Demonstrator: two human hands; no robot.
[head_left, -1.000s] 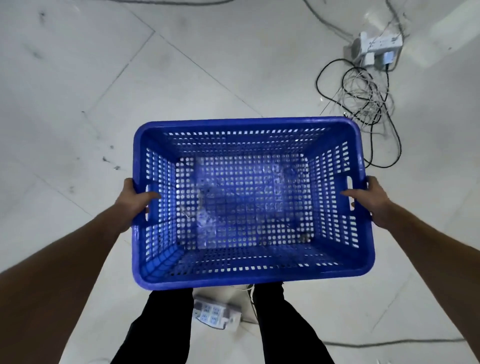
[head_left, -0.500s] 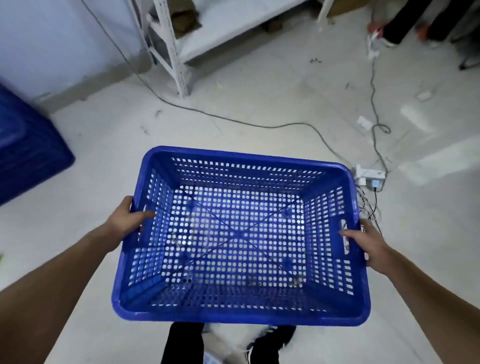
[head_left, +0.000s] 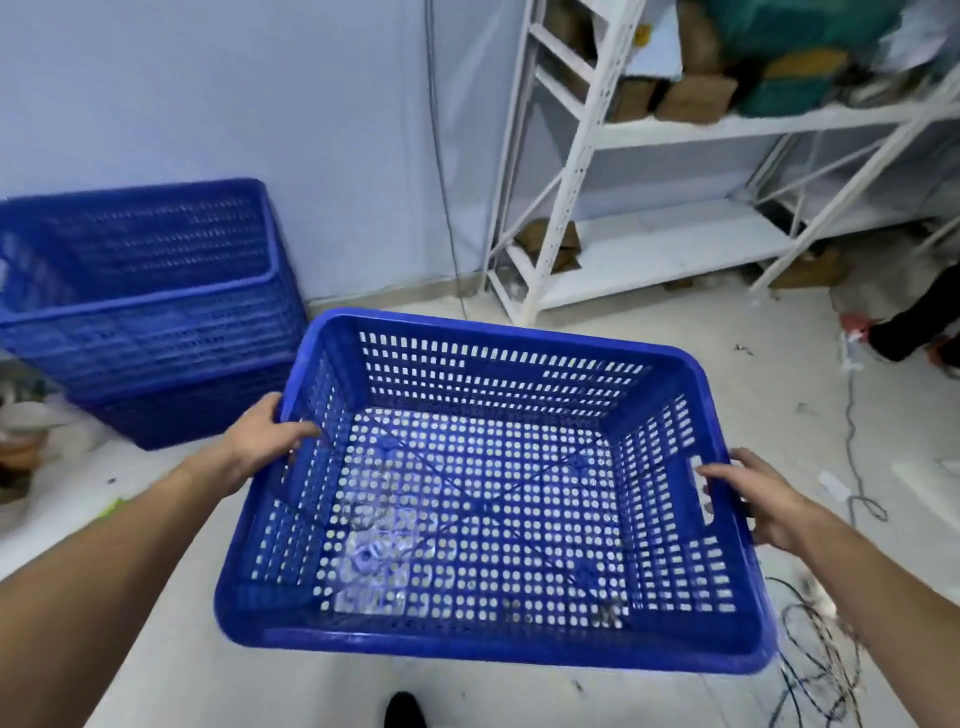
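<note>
Item: 1 empty blue crate (head_left: 493, 647), carried level above the floor. Your left hand (head_left: 265, 441) and right hand (head_left: 753, 499) each curl round a side handle. Step: transport. Next, probably: align over the crate stack (head_left: 150, 322), then lower squarely.

This looks like a storeroom or warehouse back room. A white slotted-steel shelving rack (head_left: 675, 244) stands against the pale blue wall (head_left: 311, 104), its upper shelf loaded with brown cardboard boxes (head_left: 693, 98). At the left edge of the grey floor (head_left: 779, 374), a stack of nested blue perforated plastic crates (head_left: 145, 312) sits against that wall, the same kind as the blue perforated plastic crate (head_left: 467, 647) carried in front. Loose black cables (head_left: 815, 665) and scraps of litter lie along the floor's right edge.
</note>
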